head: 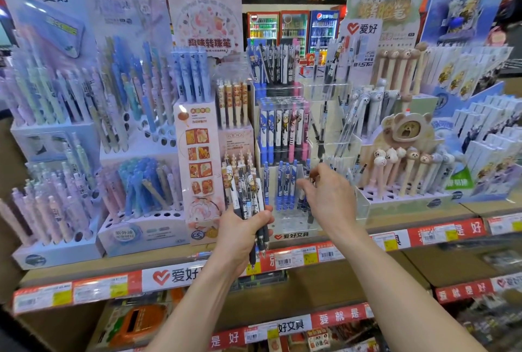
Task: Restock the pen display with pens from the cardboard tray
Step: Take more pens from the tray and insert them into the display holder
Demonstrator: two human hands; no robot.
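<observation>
The left hand (243,227) grips a bundle of pens (248,190) round their lower barrels, just before the shelf's front edge (310,257). The right hand (330,196) reaches into the lowest tier of the clear pen display (291,221), thumb and forefinger drawn close, perhaps nipping a dark pen; I cannot tell. The pens look light, stiff and smooth-barrelled, so likely to slide within a bundle; each is best pinched singly near the clip end and lowered tip first
</observation>
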